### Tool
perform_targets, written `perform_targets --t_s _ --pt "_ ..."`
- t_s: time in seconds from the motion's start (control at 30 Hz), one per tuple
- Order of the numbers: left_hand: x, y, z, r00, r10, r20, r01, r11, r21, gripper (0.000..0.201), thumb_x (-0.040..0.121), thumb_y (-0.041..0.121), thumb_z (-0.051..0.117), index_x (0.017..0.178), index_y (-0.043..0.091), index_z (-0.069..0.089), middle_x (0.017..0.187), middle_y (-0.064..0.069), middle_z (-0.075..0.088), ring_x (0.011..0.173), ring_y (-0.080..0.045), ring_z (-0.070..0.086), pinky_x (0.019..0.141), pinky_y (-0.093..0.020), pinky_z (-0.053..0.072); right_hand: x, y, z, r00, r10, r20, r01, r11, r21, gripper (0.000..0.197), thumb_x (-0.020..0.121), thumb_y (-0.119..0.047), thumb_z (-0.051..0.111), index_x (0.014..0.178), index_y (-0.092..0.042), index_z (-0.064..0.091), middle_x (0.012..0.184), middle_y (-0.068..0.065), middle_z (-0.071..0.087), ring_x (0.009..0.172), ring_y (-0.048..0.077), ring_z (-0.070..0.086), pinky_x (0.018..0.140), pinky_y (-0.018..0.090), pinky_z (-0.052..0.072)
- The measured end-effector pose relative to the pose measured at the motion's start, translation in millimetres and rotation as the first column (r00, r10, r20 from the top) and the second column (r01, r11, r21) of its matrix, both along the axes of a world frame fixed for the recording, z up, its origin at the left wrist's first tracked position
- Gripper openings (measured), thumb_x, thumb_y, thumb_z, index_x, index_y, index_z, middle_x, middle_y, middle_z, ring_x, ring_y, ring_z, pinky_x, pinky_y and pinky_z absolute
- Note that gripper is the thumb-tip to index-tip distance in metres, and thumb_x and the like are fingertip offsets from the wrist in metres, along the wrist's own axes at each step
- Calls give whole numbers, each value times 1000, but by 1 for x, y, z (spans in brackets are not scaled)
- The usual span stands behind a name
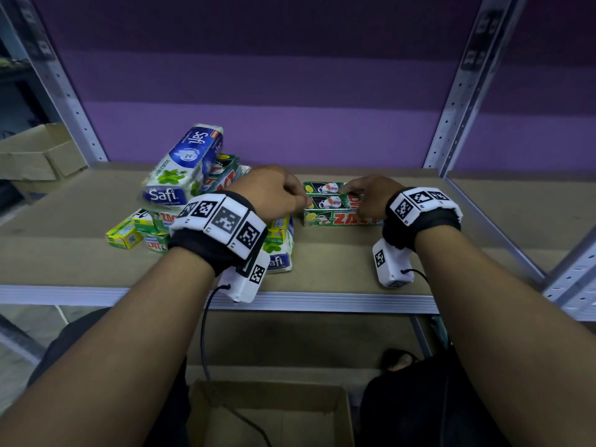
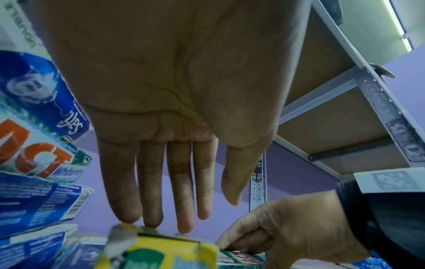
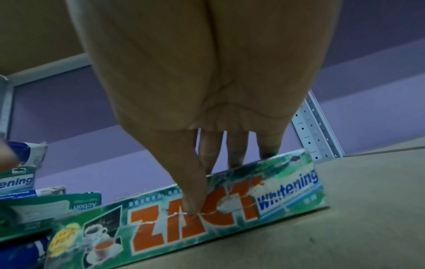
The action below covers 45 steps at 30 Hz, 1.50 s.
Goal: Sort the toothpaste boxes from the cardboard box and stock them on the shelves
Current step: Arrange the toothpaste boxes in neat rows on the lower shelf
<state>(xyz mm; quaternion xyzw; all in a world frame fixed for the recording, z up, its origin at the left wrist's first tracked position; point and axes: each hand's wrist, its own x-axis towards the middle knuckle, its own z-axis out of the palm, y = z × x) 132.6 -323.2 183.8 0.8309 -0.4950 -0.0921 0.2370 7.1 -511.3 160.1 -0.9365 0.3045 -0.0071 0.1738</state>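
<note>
Three green Zact toothpaste boxes (image 1: 335,217) lie side by side on the brown shelf (image 1: 467,221), right of centre. My right hand (image 1: 351,191) pinches the front Zact box (image 3: 287,198), thumb on its printed face and fingers behind its top edge. My left hand (image 1: 300,196) is at the left end of that row, with its fingers (image 2: 151,200) straight and holding nothing. A mixed pile sits to the left: blue-white Safi boxes (image 1: 183,162), more Zact boxes and small yellow-green boxes (image 1: 124,235). One yellow box (image 2: 161,254) lies right under my left wrist.
An open cardboard box (image 1: 271,414) stands on the floor below the shelf's front edge. Another cardboard box (image 1: 35,153) sits on the neighbouring shelf at left. Grey perforated uprights (image 1: 464,85) frame the bay, and a purple wall is behind. The shelf's right part is bare board.
</note>
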Motion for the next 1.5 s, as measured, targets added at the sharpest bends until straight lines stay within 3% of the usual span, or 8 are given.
perform_targets --t_s 0.4,0.57,0.67,0.9,1.0,1.13,1.23,1.5 --pt "9 18 11 986 72 151 -46 984 -169 14 90 33 63 93 26 75 87 11 71 77 -2 62 72 -14 43 -3 34 34 965 -31 259 -4 991 136 49 83 -17 76 128 -27 60 129 -4 62 117 14 58 97 27 46" --pt "15 39 24 964 109 240 -47 967 -252 13 91 30 61 94 25 73 88 11 70 86 -8 64 82 -23 48 8 59 37 900 -62 431 -66 959 276 36 84 -11 75 116 -24 67 115 -1 67 101 17 66 70 21 55" --pt "22 54 31 935 194 297 -95 943 -318 14 88 30 61 95 28 73 88 15 66 82 -6 58 76 -23 44 18 72 40 879 -56 474 -93 954 285 33 83 -10 75 113 -22 69 111 3 69 103 20 65 84 33 55" --pt "47 90 38 866 416 278 -317 886 -337 31 81 44 69 109 31 70 119 -3 63 108 -27 59 94 -41 50 44 96 39 864 -27 502 -146 943 300 26 86 -8 68 110 -17 71 103 8 72 88 20 67 79 29 52" --pt "56 100 34 849 471 242 -411 874 -259 52 78 56 70 121 28 64 120 -9 57 110 -31 56 95 -44 49 55 104 37 869 -9 494 -165 938 306 23 86 -10 69 107 -18 71 97 6 71 76 14 60 84 34 52" --pt "64 107 29 831 532 160 -499 841 -209 72 73 66 70 131 26 56 121 -13 55 108 -32 57 93 -38 49 64 113 33 867 7 498 -176 939 294 20 87 -12 66 103 -24 72 87 -4 70 65 4 58 65 19 48" --pt "68 109 29 850 525 27 -500 823 -268 58 73 56 74 122 28 63 116 -6 63 92 -21 61 76 -26 44 67 121 33 873 13 488 -180 938 298 19 88 -14 64 101 -25 72 90 -2 72 61 9 59 58 23 51" --pt "81 123 27 851 492 -184 -524 773 -357 39 79 41 75 114 27 71 96 4 66 85 -14 65 75 -23 46 76 128 31 888 30 459 -185 936 298 15 88 -18 67 98 -28 72 91 -3 72 73 14 64 78 36 60"
